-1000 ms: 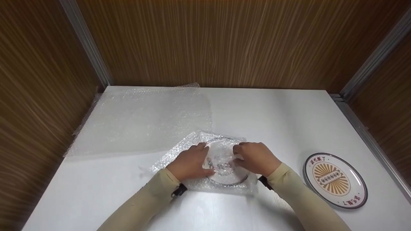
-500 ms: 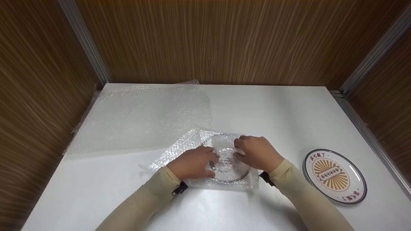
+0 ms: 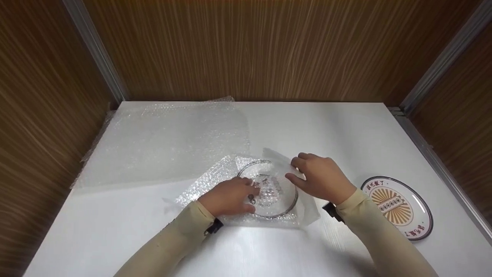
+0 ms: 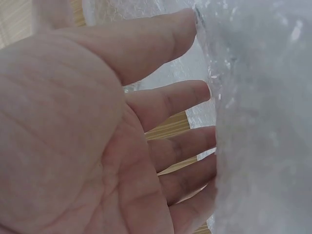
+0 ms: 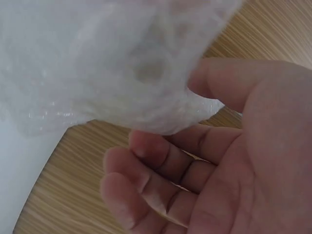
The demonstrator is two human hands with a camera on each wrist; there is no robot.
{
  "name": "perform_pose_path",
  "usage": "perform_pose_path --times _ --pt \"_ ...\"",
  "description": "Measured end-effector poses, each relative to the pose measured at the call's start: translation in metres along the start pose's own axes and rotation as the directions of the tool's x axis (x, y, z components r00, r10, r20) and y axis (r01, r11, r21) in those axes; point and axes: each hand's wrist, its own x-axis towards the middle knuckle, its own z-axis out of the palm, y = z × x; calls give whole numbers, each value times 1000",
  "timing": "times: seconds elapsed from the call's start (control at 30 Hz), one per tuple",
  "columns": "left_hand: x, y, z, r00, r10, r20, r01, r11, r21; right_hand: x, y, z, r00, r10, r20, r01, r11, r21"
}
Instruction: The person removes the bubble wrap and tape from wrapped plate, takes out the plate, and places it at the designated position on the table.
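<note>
A round plate with a dark rim point(image 3: 295, 202) lies near the table's middle, seen through the clear bubble wrap point(image 3: 201, 184) around it. My left hand point(image 3: 230, 195) rests at the plate's left side, fingers extended. In the left wrist view, its thumb and fingertips meet the edge of the wrap point(image 4: 263, 126). On the far right side of the plate, my right hand point(image 3: 323, 177) pinches a raised flap of bubble wrap. The right wrist view shows that flap point(image 5: 112, 63) between thumb and index finger, the other fingers loosely bent below it.
A second oval-looking plate with an orange sunburst point(image 3: 417, 209) lies at the right, partly behind the right sleeve. A large flat bubble wrap sheet point(image 3: 161, 142) covers the table's back left. Wood-grain panels point(image 3: 246, 50) enclose the back and sides.
My right hand has moved right and away from the plate's middle, drawing a flap of bubble wrap up with it. My left hand slid slightly inward over the plate, then stayed there.
</note>
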Motion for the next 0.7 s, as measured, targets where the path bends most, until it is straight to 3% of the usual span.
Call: perform_pose_path --times 0.2,0.47,0.57,0.7 --pt "-1 -2 1 1000 13 -18 -13 1000 -12 -12 16 -13 999 15 -32 -15 1000 -6" --pt "2 -2 0 1000 7 -4 -7 1000 -18 -34 46 -21 990 138 -23 -137 990 13" --pt "1 -1 0 1000 11 -1 -11 1000 -22 -45 58 -23 977 213 19 -213 977 28" --pt "0 1 -2 1000 15 -4 -15 1000 -23 -58 73 -23 942 302 143 -310 950 34"
